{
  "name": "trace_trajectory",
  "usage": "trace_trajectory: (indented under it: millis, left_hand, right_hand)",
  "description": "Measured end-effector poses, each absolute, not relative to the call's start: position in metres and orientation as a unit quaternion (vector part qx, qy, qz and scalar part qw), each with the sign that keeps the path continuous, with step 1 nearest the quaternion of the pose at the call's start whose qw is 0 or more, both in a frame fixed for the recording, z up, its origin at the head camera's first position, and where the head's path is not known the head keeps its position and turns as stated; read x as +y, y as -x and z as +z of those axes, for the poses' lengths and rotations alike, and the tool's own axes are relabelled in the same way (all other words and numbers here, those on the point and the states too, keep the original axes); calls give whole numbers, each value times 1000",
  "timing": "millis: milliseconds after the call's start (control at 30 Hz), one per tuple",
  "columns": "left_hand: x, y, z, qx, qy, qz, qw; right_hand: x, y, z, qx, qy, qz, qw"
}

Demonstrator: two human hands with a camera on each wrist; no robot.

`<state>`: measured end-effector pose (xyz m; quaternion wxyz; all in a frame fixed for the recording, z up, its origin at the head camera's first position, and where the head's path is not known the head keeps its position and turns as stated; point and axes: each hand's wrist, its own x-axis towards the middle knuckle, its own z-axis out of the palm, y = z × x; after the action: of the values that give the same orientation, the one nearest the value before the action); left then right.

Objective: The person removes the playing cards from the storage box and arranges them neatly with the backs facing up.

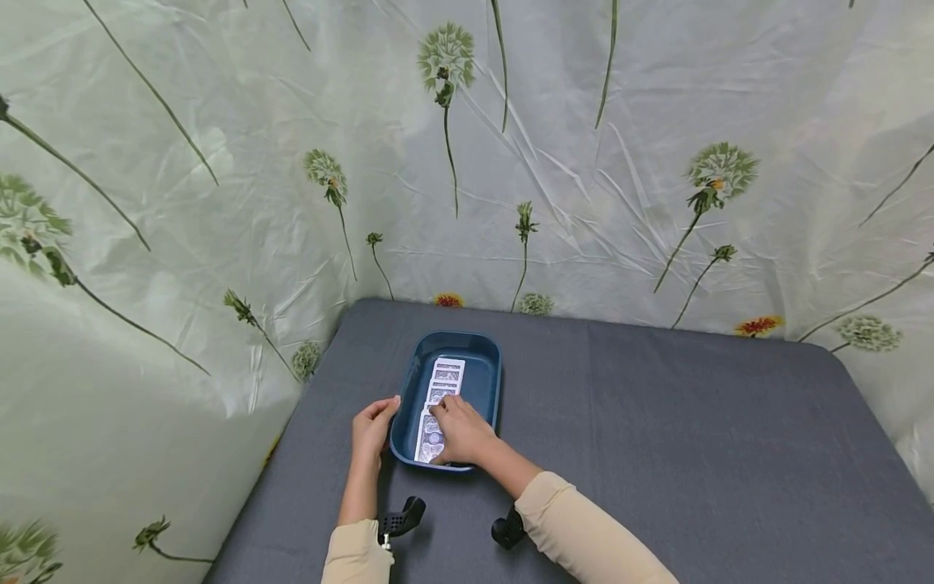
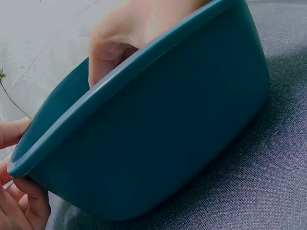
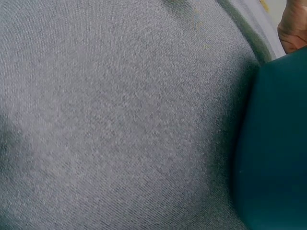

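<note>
In the head view, we see a tray (image 1: 481,389) on the table (image 1: 657,446), with cards (image 1: 432,438) overlapping in a lengthwise row on its floor, patterned backs up. The overlap, we think, keeps a strip of most cards exposed while fitting the row within the walls. The left hand (image 1: 370,426) pinches the rim on the left side, probably to keep the tray from sliding. The right hand (image 1: 464,431) reaches in over the near right corner, its fingers bent down at the nearer cards; whether it pinches one or only touches, we cannot tell.

The left wrist view gives us what the head view hides: the thumb (image 2: 13,133) laps over the rim while curled fingers (image 2: 31,201) bear from below, a hold that seems suited to steadying. The tall wall hides the cards and the right fingertips.

The right wrist view shows us neither the cards nor the right hand, only the tray's outer wall meeting the table and, beyond it, part of the left hand.
</note>
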<state>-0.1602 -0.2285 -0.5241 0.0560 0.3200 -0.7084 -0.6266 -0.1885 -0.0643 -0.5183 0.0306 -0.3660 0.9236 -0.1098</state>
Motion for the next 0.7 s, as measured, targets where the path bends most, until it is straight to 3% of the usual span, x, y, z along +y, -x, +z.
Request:
trace_trajectory:
  millis: [700]
  left_hand:
    - [-228,160,-525,-718,-322,-615,48]
  right_hand:
    - [-64,191,-518,926,361,-108,40]
